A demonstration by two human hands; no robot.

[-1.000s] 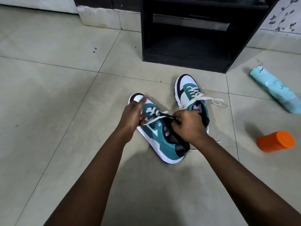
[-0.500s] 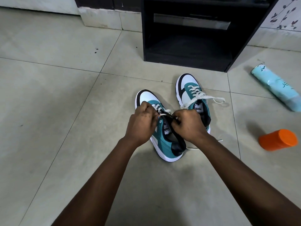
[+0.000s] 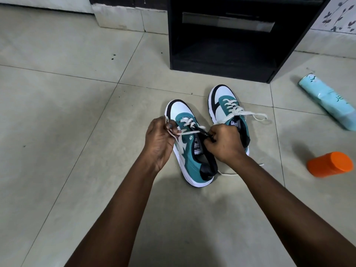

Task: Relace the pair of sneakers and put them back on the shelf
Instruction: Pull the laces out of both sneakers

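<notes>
Two sneakers on floor before shelf [image 3: 221,62] | far sneaker [image 3: 229,110] seems laced, bow loose | near sneaker [image 3: 190,143] half laced, upper eyelets left | left hand [image 3: 159,139] pinches lace [image 3: 185,132], right hand [image 3: 223,141] pinches lace tip | toes point to shelf, long axes slightly angled | shelving not yet done

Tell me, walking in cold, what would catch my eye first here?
Most likely the two hands at work in the middle: the left hand and the right hand each pinch a lace end of the near teal sneaker on the floor tiles. Just beyond it to the right sits the second sneaker, its lace already tied, with the black shelf unit behind. A bright orange container lies on its side far right.
</notes>
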